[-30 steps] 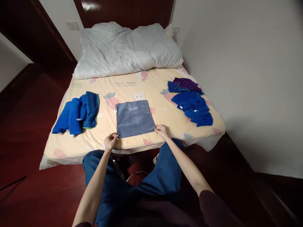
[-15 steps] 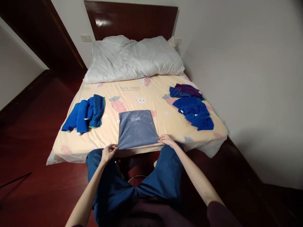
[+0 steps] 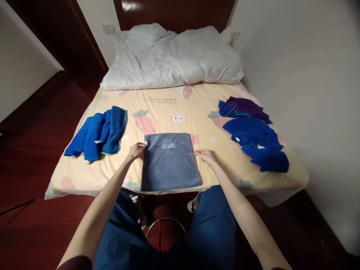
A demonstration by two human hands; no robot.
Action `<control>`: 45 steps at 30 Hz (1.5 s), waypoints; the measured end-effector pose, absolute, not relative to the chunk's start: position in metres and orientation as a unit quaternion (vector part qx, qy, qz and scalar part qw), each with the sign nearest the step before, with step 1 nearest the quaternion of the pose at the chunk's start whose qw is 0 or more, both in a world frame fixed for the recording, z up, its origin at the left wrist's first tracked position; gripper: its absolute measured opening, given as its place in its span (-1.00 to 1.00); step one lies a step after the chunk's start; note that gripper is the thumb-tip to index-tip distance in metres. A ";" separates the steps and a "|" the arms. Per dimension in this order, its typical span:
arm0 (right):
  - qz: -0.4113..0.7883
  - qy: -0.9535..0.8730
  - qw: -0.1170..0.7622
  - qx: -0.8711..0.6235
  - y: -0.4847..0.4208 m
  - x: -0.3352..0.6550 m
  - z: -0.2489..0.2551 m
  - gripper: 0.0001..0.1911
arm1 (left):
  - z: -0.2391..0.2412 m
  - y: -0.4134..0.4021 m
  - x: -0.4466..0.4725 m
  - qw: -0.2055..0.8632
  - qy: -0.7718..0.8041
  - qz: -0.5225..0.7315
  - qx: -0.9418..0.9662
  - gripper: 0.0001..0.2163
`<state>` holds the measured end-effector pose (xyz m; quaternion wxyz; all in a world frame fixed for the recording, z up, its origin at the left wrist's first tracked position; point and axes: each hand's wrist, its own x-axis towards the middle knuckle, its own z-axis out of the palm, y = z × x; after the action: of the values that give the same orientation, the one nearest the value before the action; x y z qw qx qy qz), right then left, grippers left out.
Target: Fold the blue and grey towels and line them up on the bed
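A grey-blue towel (image 3: 170,165) lies flat and roughly square at the bed's front edge, its white lettering upside down to me. My left hand (image 3: 137,150) is at its left edge beside a small white tag, fingers closed in a pinch there. On the opposite edge, my right hand (image 3: 206,155) pinches the towel's side between thumb and fingers. The towel's front edge lies along the mattress rim.
Rolled blue towels (image 3: 97,133) lie to the left on the bed sheet (image 3: 165,118). Crumpled blue cloths (image 3: 257,140) and a purple cloth (image 3: 247,107) lie on the right. A white quilt (image 3: 174,56) is heaped by the headboard (image 3: 180,13).
Both hands have moved from the towel's front corners up along its sides, away from me. The view has shifted closer over the bed. The towel stays flat.
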<state>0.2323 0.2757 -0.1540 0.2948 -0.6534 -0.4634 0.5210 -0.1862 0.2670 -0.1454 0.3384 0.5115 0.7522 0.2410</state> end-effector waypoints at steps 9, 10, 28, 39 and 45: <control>0.400 -0.542 0.336 -0.659 0.416 0.190 -0.196 -0.82 | -0.170 0.359 -0.192 0.251 0.743 0.227 0.578 -0.76; 0.381 -0.553 0.338 -0.659 0.422 0.190 -0.200 -0.81 | -0.171 0.362 -0.192 0.252 0.737 0.223 0.586 -0.80; 0.302 -0.623 0.305 -0.654 0.435 0.189 -0.202 -0.96 | -0.181 0.385 -0.193 0.187 0.761 0.206 0.586 -0.89; 0.286 -0.654 0.251 -0.654 0.437 0.185 -0.199 -0.92 | -0.179 0.384 -0.192 0.225 0.746 0.168 0.604 -0.81; 0.303 -0.672 0.176 -0.652 0.436 0.190 -0.192 -0.83 | -0.170 0.383 -0.200 0.295 0.742 0.137 0.586 -0.76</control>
<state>0.1898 0.4361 -0.1917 0.1759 -0.6523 -0.6720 0.3031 -0.2000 0.3829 -0.1702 0.2948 0.5859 0.7424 0.1369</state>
